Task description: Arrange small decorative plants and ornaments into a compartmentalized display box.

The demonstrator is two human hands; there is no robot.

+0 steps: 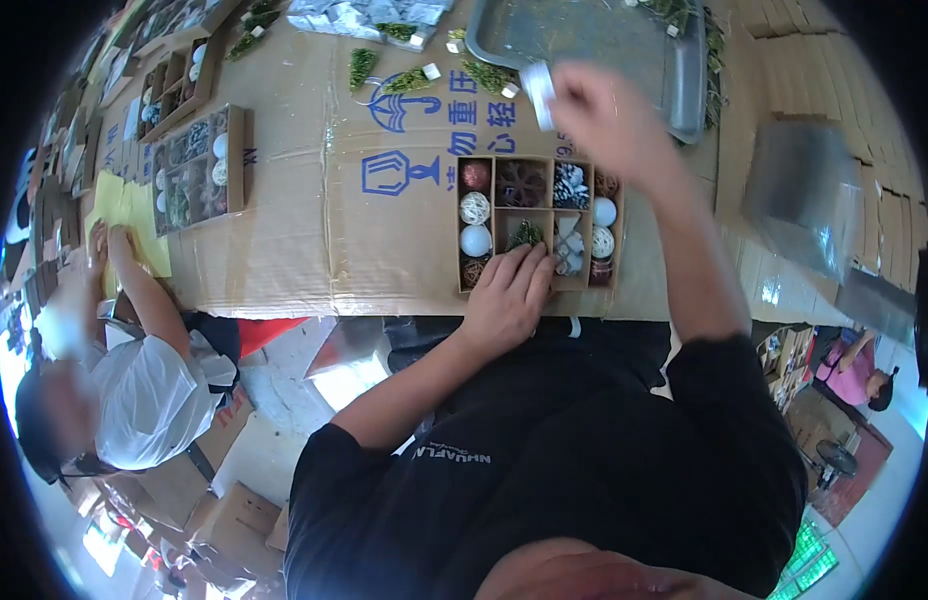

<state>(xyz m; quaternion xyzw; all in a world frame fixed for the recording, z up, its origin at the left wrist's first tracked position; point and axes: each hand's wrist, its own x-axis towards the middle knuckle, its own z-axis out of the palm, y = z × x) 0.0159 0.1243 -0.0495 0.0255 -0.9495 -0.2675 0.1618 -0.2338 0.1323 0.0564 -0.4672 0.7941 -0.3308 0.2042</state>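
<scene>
Brown box on the cardboard tabletop, close to its front edge. Compartments in view all hold something, so filling looks nearly done; the lower-middle one, with a green sprig, is partly hidden, so can't tell if it's complete. Left hand: fingers extended, close together, tips at sprig. Right hand: blurred, apparently pinching a white piece near the tray. Open room left of box; tray limits the far side.
</scene>
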